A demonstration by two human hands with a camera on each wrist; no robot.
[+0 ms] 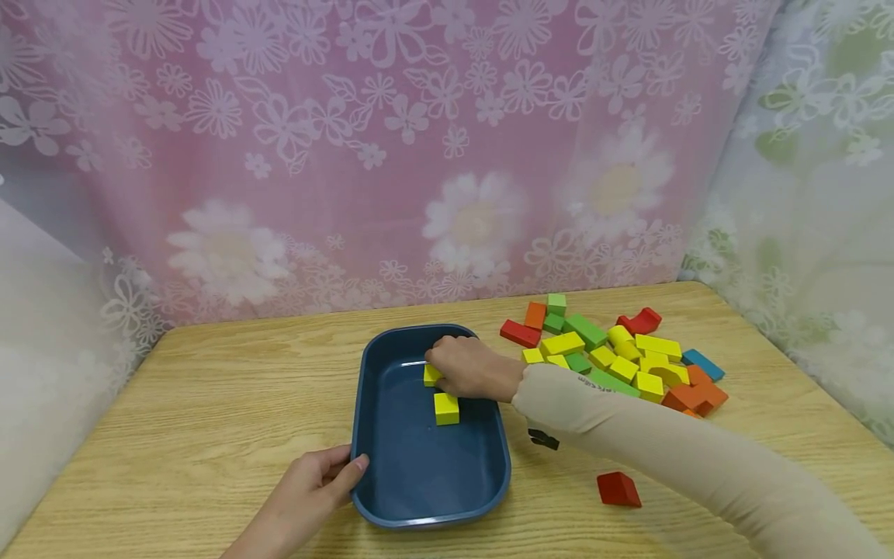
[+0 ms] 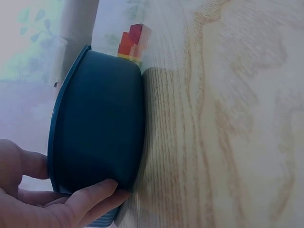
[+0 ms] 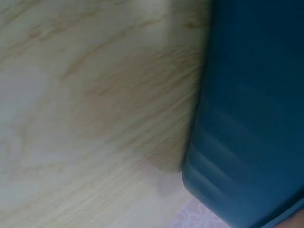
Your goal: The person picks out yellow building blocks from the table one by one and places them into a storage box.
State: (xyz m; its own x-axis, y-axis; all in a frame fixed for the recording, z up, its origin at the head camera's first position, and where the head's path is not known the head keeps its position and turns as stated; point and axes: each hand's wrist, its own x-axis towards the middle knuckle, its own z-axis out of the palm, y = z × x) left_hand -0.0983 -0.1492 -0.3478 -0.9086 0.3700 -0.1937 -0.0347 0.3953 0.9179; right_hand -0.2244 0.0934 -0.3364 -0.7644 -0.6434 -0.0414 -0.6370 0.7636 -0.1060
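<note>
A dark blue plastic tub [image 1: 433, 473] with rounded corners stands on the wooden table. My left hand [image 1: 310, 489] grips its near left side, thumb over the rim; in the left wrist view the fingers [image 2: 90, 199] lie against the outer wall. My right hand [image 1: 475, 369] reaches over the right rim, fingers curled down at a yellow block [image 1: 431, 376] that it partly covers. Most of those fingertips are hidden from the head view. Just in front of that hand, another yellow block [image 1: 447, 409] sits on the tub's floor. The right wrist view shows only the tub's outside and tabletop.
Right of the tub lies a loose spread of wooden blocks: yellow [image 1: 649, 386], green [image 1: 585, 331], red [image 1: 520, 334], orange [image 1: 687, 398] and blue [image 1: 702, 364]. A lone red block [image 1: 618, 489] lies nearer, beside the right forearm. A pink flowered curtain [image 1: 391, 171] hangs behind the table.
</note>
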